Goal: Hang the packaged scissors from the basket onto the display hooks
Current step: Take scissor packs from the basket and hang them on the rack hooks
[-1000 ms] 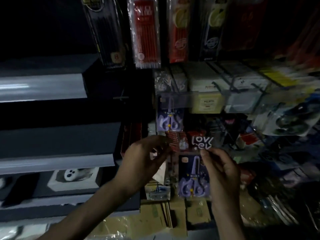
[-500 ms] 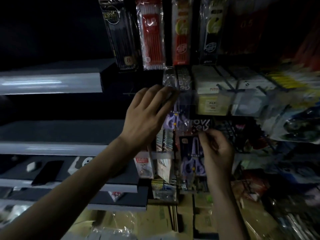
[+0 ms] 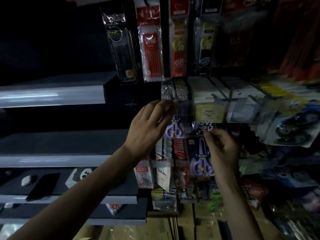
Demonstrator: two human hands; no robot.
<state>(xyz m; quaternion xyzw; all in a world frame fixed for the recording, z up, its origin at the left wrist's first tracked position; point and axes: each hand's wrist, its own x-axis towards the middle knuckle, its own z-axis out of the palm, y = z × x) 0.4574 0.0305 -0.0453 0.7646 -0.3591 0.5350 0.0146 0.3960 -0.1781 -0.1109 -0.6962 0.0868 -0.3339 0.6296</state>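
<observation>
Reaching into a dim shop display, two hands work with two packs of purple-handled scissors. At frame centre the left hand, its arm stretched up from the lower left, pinches the clear top of the upper scissors pack. Just right and lower, the right hand pinches the top edge of the second scissors pack, holding it upright against the display. Four pen packs hang along the top. Grey shelves fill the left.
</observation>
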